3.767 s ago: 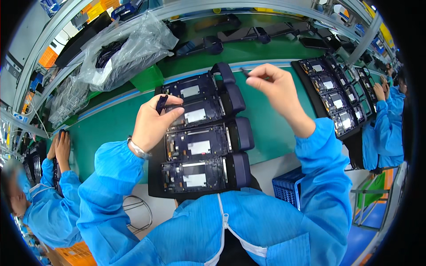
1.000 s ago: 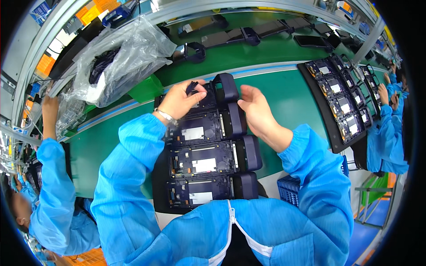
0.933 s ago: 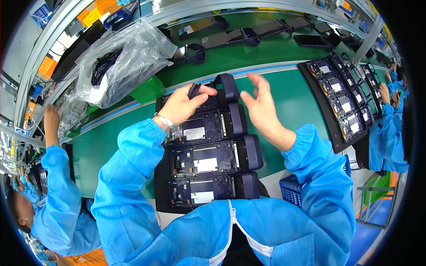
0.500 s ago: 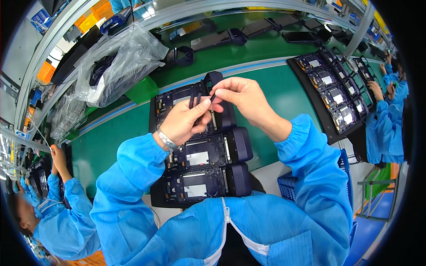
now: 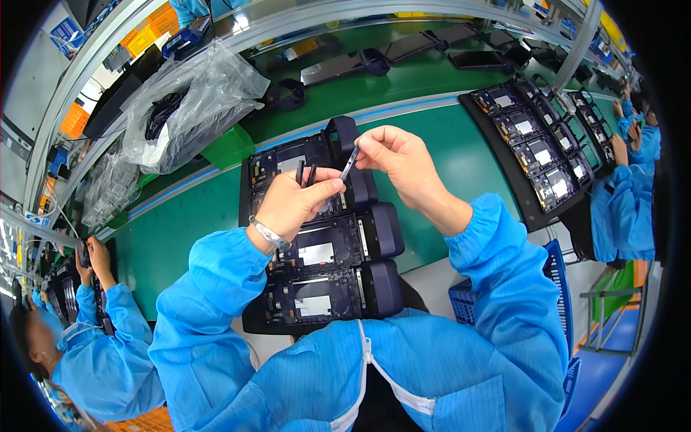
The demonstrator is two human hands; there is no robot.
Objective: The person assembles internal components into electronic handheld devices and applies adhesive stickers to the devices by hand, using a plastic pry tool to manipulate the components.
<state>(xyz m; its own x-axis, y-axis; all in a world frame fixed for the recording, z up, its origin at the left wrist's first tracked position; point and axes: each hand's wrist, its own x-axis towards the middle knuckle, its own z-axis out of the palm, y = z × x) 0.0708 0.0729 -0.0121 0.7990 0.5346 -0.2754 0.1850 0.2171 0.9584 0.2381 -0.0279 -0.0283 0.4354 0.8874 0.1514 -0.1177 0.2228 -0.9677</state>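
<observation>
My right hand [image 5: 409, 167] pinches the upper end of a thin dark strip [image 5: 350, 163] with a pale, dotted face. The strip's lower end meets the thumb and finger of my left hand [image 5: 294, 200], which is closed. A couple of narrow black strips [image 5: 300, 173] also stick up between the left fingers. Both hands hover over a row of open dark device housings [image 5: 345, 253] with circuit parts and white rectangles inside. Each housing has a thick dark block along its right side. My left hand and wrist partly cover the farther housings.
Another tray of similar housings [image 5: 536, 147] lies to the right on the green bench [image 5: 439, 129]. Clear plastic bags [image 5: 209, 93] and a green bin [image 5: 229, 146] are at the back left. Co-workers in blue sit on both sides. A blue basket [image 5: 554, 288] stands at lower right.
My right hand has drawn slightly up and right from the left, and the strip between them now shows its pale face. The black strips in my left hand stand more upright.
</observation>
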